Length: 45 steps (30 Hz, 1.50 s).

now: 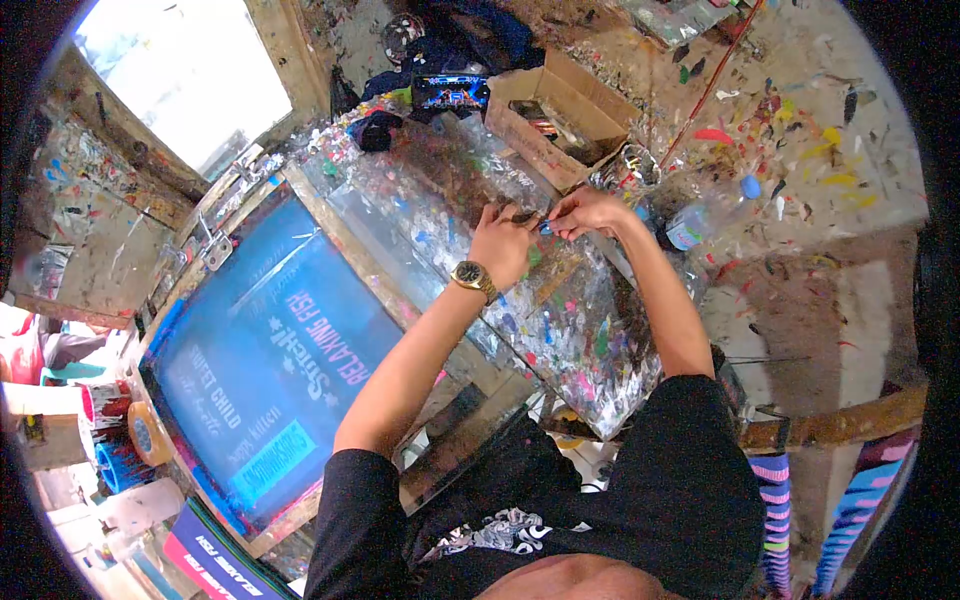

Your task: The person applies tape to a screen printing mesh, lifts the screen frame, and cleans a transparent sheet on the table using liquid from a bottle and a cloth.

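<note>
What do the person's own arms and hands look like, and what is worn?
The sleeves are short and black. The left hand is ungloved, with a gold-coloured watch with dark dial at its wrist. The right hand is ungloved too, without watch.

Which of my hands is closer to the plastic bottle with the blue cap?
Your right. The right hand is left of the bottle, with a gap between; the left hand is farther left, beyond the right.
</note>
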### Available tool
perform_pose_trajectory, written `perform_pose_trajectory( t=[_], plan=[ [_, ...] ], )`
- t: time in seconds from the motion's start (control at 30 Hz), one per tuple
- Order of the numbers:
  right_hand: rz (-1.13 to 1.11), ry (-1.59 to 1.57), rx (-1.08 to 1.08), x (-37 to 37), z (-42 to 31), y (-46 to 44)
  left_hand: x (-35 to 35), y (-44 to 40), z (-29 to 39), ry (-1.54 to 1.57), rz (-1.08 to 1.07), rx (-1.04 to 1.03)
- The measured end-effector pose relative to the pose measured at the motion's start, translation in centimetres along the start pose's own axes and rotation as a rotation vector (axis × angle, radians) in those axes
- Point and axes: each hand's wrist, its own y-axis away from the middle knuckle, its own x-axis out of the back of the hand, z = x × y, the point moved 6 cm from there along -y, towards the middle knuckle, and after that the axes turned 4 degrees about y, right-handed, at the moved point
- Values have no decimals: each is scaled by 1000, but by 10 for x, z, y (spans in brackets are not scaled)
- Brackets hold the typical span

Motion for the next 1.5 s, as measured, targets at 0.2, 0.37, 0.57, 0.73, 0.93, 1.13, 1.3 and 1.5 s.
perform_pose_trajectory(
  t=[0.2,0.37,0.57,0.73,0.93,1.13,1.3,1.5],
  plan=[
    [-29,-10,11,1,1,1,-8,1,-1,-77,23,-6],
    [-36,34,1,0,-2,3,-6,4,2,-101,95,-72],
    [-8,145,-41,1,-1,-3,-1,8,9,-108,97,-88],
    [0,101,20,4,8,-8,-7,8,12,-109,154,-142],
    [25,104,42,2,7,-6,-8,8,12,-85,124,-92],
    [50,69,2,-2,2,1,-13,11,16,-121,138,-128],
    [79,11,-2,0,15,-7,-15,11,17,-225,48,-113],
    [136,-7,-10,-3,0,4,-18,12,15,-184,169,-127]
  ],
)
